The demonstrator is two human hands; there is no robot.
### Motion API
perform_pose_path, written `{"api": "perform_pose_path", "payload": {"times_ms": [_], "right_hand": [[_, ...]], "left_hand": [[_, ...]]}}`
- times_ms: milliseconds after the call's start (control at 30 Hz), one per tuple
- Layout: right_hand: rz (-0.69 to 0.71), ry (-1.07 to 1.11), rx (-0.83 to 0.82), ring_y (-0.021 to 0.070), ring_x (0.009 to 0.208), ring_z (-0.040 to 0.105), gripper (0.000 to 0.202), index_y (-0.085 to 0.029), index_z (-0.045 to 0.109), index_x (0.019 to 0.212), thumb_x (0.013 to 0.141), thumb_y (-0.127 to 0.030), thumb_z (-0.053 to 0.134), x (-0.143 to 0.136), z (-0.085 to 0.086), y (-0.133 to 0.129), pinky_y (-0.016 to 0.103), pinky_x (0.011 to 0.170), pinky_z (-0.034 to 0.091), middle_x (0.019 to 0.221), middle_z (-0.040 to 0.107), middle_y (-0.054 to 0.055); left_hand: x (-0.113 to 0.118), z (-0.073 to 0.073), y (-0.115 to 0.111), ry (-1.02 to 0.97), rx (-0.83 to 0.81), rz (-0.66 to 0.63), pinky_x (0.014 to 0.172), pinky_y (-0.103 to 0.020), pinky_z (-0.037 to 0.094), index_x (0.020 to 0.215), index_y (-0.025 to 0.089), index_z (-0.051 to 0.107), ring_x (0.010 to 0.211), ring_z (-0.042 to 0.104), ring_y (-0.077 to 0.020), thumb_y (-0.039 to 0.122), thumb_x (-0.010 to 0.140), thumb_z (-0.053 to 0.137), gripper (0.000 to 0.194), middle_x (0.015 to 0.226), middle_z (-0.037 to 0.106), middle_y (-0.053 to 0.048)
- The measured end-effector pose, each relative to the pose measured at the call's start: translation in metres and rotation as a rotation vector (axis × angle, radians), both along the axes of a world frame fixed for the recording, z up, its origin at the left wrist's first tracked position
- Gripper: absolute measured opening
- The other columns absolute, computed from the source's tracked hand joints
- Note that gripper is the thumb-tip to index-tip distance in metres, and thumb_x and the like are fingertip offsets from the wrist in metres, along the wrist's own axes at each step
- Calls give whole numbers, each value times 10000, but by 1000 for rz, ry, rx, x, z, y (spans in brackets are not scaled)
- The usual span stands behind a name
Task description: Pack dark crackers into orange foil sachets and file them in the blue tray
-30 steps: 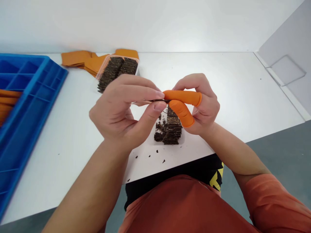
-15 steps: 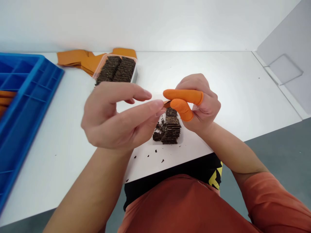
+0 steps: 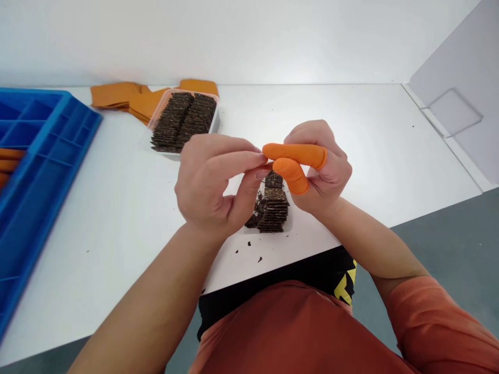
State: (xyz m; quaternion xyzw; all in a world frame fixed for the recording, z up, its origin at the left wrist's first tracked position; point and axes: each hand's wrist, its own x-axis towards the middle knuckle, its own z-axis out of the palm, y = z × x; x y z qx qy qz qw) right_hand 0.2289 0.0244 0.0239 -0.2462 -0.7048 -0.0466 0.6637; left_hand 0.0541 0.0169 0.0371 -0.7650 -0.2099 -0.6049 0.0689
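Observation:
My left hand [image 3: 222,182] and my right hand [image 3: 319,166] meet above a small clear tray. Orange covers [image 3: 294,156] sheathe the thumb and forefinger of my right hand. Between the fingertips of both hands is a small orange-brown piece [image 3: 268,165], mostly hidden by the fingers. Right under them, the small tray [image 3: 289,226] holds a stack of thin dark brown squares [image 3: 275,213] with loose crumbs at its left side.
A clear container [image 3: 215,122] with two rows of dark squares stands behind my left hand. Flat orange cut-outs [image 3: 117,96] lie by the back wall. A blue crate [image 3: 58,150] fills the left side. Dark crumbs [image 3: 249,243] dot the front of the table.
My left hand has shifted right and turned, and its forefinger, raised before, has come down to the thumb at the small piece. My right hand has hardly moved.

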Motion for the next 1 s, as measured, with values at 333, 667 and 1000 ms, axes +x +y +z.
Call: {"api": "perform_pose_path", "payload": {"times_ms": [333,667,1000], "right_hand": [[5,22,-174,194,875,694,241,-276,819,1105,1146,-358,596,-6,11,-10,408,824,629,951,762,44],[-123,-124,-383,221,851,659,233,-269,764,1047,1136,-394,590,-2,11,-7,468,837,648,911,708,54],[-55,172,151,222,947,722,386,-312,700,1131,1160,-562,408,-4,18,-23,454,817,621,1038,664,45]], "left_hand": [[-3,-6,2,-161,-277,-62,648,-306,563,1015,269,713,807,695,-141,298,1051,781,82,878,697,21],[-13,2,0,-113,-300,-69,666,-277,521,1029,252,726,749,628,-101,547,1041,781,300,847,624,28],[-7,33,-31,69,-249,-414,761,-265,682,1227,224,783,909,785,-145,130,1035,735,219,1078,828,-40]]}}
